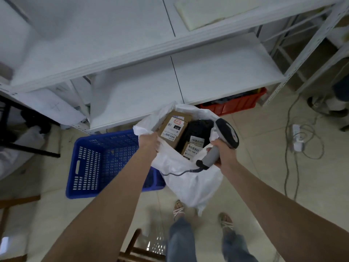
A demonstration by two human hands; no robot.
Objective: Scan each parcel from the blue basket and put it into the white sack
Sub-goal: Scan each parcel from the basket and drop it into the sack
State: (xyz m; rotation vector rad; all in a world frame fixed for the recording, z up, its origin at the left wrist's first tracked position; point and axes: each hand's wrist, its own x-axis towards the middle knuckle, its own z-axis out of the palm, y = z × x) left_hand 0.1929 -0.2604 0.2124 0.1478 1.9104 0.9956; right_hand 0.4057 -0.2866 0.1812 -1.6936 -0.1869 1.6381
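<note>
The left hand gripped the sack rim, the right hand clutched the scanner; parcels lay inside between them, basket beside the left hand. Best to hold that mouth wide, scanner clear.

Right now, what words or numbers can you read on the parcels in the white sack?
"010": on the label of the brown cardboard box.
"090-090": on the label of the smaller brown parcel, roughly.
Everything else, the red-framed handwritten sticker included: too small or blurred.

parcels in sack, basket left of it – shelving behind
</note>
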